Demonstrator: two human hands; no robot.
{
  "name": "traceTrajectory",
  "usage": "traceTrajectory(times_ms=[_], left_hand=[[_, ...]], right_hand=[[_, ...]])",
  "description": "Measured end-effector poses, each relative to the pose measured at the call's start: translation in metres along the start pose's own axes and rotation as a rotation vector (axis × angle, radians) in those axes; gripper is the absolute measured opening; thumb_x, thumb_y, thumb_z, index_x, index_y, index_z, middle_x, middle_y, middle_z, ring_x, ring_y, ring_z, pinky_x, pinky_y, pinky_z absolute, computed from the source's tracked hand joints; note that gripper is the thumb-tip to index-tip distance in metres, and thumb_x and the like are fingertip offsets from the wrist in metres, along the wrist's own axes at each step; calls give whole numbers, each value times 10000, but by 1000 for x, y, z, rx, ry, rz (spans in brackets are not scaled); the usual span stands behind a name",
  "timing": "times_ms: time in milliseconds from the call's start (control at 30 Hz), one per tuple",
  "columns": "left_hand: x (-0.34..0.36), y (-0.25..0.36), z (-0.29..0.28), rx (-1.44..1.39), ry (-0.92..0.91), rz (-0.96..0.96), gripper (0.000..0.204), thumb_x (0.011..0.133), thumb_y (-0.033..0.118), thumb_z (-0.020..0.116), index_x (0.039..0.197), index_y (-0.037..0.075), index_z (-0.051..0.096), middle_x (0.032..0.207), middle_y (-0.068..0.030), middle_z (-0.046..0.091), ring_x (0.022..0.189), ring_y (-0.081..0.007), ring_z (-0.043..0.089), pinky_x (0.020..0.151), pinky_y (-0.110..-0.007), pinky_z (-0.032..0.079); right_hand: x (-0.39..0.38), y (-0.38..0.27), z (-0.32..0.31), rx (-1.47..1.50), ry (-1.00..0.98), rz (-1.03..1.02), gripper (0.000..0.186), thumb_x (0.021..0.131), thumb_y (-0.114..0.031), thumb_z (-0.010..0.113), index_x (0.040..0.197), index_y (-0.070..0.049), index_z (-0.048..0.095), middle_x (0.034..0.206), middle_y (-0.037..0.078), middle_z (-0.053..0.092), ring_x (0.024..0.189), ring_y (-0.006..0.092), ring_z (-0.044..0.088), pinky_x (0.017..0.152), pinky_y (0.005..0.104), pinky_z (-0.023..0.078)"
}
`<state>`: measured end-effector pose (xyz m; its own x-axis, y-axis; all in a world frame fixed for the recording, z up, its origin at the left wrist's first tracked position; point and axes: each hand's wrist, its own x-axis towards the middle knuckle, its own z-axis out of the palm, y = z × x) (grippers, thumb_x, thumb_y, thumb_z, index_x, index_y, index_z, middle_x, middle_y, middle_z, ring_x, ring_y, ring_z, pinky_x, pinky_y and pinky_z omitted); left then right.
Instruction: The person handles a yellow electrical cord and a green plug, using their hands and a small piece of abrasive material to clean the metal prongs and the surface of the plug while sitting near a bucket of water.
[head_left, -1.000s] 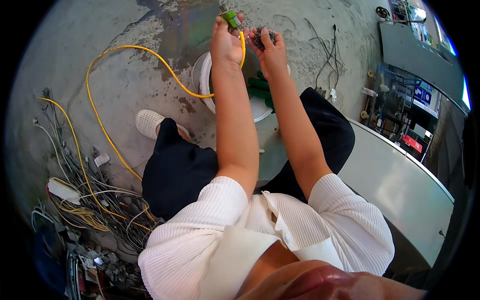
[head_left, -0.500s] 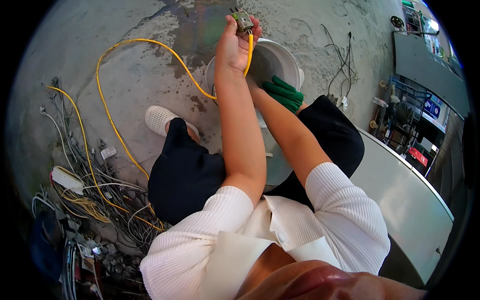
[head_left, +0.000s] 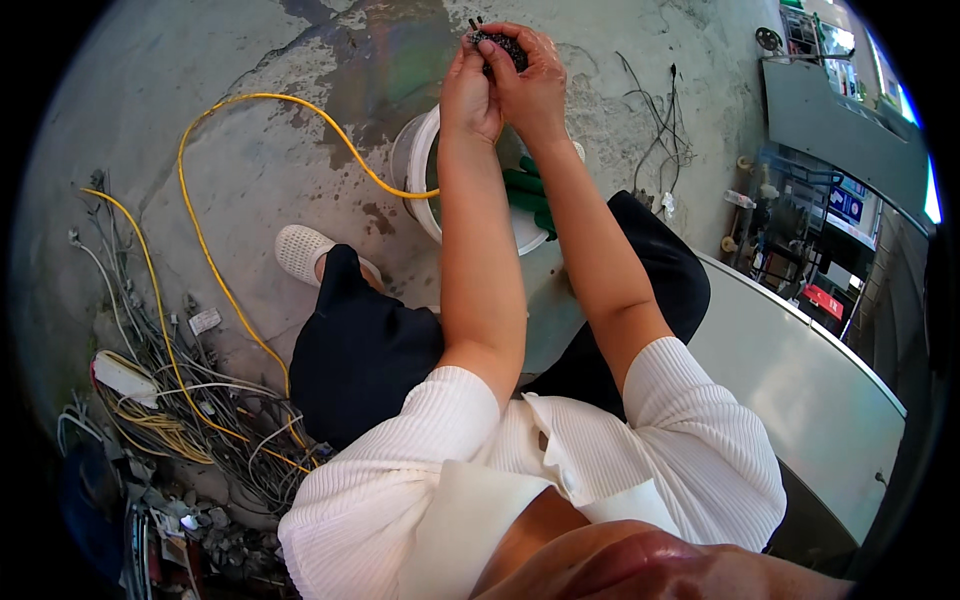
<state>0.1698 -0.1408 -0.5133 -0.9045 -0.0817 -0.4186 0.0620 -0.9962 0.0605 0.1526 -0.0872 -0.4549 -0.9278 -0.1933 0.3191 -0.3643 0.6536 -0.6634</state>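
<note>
Above a white bucket [head_left: 404, 160], my two hands meet at the top of the view. My left hand [head_left: 470, 100] is closed round a plug [head_left: 475, 25], whose prongs stick out past the fingers; most of its body is hidden. Pressed against it by my right hand [head_left: 535, 88] is a dark, curly scourer [head_left: 508, 48], apparently of steel wool. A yellow cable [head_left: 330, 118] arcs over the floor and passes behind my left forearm at the bucket. Dark green gloves [head_left: 524, 190] hang at the bucket's near right rim, partly hidden by my right forearm.
On the left lies a tangled heap of grey cables [head_left: 220, 400] with a white power strip [head_left: 122, 376]. Thin dark wires [head_left: 668, 125] lie on the floor at the right. A pale metal panel [head_left: 790, 370] stands near my right side, with shelving [head_left: 800, 210] beyond.
My right hand has come up out of the bucket with the dark scourer and now meets my left hand at the plug. The view has shifted slightly.
</note>
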Motion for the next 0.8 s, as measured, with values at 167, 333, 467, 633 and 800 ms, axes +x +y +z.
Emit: traceTrajectory(times_ms=[167, 333, 467, 633, 800], left_hand=[[-11, -4, 10, -17, 11, 2, 301, 966, 295, 414, 1158, 78, 498, 1063, -41, 587, 1010, -159, 557, 880, -288, 466], [-2, -1, 5, -67, -2, 78, 310, 965, 291, 414, 1165, 69, 494, 1122, -58, 561, 1020, -168, 552, 896, -297, 464], [-3, 0, 12, -57, -28, 130, 304, 964, 277, 422, 1164, 62, 500, 1115, -54, 568, 1025, -167, 551, 908, -307, 462], [-6, -3, 13, -49, 10, 106, 316, 970, 269, 407, 1182, 56, 503, 1129, -64, 564, 1039, -170, 548, 913, -305, 464], [-5, 3, 12, -28, -50, 57, 323, 969, 272, 412, 1191, 55, 501, 1145, -67, 561, 1039, -175, 551, 909, -305, 464]], right_hand=[[21, 5, 8, -39, -73, 173, 106, 785, -172, 641, 859, -103, 673, 777, 114, 640, 764, 291, 612, 694, 361, 482], [16, 1, 4, -74, -121, 43, 115, 773, -174, 654, 856, -96, 672, 777, 128, 644, 758, 291, 619, 688, 367, 484], [22, 6, 4, -36, -91, 73, 110, 769, -173, 659, 846, -96, 672, 809, 137, 625, 745, 301, 609, 684, 369, 484], [25, 3, 5, -116, -78, -46, 100, 766, -160, 656, 840, -94, 672, 799, 125, 622, 741, 286, 604, 670, 361, 481], [19, -7, 5, -78, -95, -178, 102, 774, -158, 655, 852, -95, 673, 781, 105, 620, 717, 255, 601, 650, 345, 477]])
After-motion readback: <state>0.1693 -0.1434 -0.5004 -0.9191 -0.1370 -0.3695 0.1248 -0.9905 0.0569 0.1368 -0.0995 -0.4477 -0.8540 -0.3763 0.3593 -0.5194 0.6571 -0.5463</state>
